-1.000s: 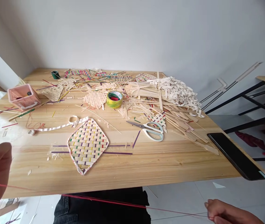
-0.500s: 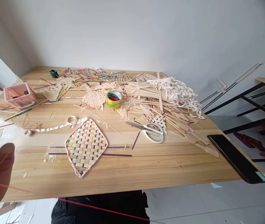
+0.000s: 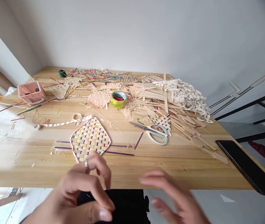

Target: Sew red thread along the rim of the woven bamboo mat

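My left hand (image 3: 83, 189) is over the table's front edge, thumb and forefinger pinched together. Whatever the pinch holds, if anything, is too small to make out. To its right, my right hand (image 3: 173, 197) is smeared by motion, with thumb and forefinger apart and nothing visible between them. Just behind my left hand lies a woven diamond-shaped panel (image 3: 91, 138) of pale strips with coloured pieces and a bound rim; my fingers cover its lower corner. White-handled scissors (image 3: 157, 133) lie to its right, blades partly apart. A white ribbon (image 3: 59, 124) stretches left from the panel's top.
A pink box (image 3: 32, 93) stands at the left, a green spool (image 3: 62, 73) at the back. A tape roll (image 3: 118, 100) sits mid-table among cut strips. White strips (image 3: 185, 96) are heaped at right, and a black phone-like slab (image 3: 246, 166) lies near the right edge.
The hand at the left edge is gone from there, and both hands now show at the front. The red thread across the foreground is no longer visible. The view has shifted slightly left.
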### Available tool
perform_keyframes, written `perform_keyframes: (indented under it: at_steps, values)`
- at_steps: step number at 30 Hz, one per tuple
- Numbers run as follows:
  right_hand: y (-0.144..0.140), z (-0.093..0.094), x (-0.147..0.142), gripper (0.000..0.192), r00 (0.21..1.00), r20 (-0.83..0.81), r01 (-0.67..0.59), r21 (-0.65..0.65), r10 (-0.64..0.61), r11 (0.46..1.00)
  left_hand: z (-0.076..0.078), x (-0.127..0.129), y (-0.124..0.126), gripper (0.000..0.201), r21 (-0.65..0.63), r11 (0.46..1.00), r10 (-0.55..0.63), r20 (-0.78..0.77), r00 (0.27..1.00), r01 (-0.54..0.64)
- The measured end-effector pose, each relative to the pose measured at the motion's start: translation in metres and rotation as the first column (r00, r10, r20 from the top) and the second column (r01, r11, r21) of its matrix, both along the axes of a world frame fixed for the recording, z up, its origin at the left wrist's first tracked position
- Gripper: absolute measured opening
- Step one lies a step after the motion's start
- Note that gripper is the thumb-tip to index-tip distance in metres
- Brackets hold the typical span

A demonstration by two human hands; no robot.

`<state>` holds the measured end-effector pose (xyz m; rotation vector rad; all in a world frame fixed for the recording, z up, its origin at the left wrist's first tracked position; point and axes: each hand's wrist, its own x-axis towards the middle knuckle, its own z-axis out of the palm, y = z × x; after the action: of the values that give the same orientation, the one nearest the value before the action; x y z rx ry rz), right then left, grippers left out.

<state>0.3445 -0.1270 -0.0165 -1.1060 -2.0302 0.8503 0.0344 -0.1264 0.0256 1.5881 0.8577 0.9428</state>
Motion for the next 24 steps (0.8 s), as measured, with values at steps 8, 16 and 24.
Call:
perform_keyframes:
  at_steps: [8, 16, 24]
  values:
    - [0.02, -0.003, -0.141, 0.023, 0.778, -0.466, -0.476, 0.001, 0.422, 0.879, -0.02, -0.022, -0.036, 0.01, -0.177, 0.972, 0.179, 0.131, 0.975, -0.154]
    - [0.023, -0.014, -0.133, 0.016, 0.9, -0.361, -0.292, -0.076, 0.246, 0.953, -0.024, -0.054, -0.019, 0.027, -0.001, 0.934, 0.343, -0.276, 0.898, -0.357]
    - [0.046, -0.029, -0.142, 0.017, 0.964, -0.18, -0.161, 0.188, 0.195, 0.969, -0.049, -0.069, 0.023, 0.043, 0.156, 0.812, 0.468, -0.75, 0.467, -0.562]
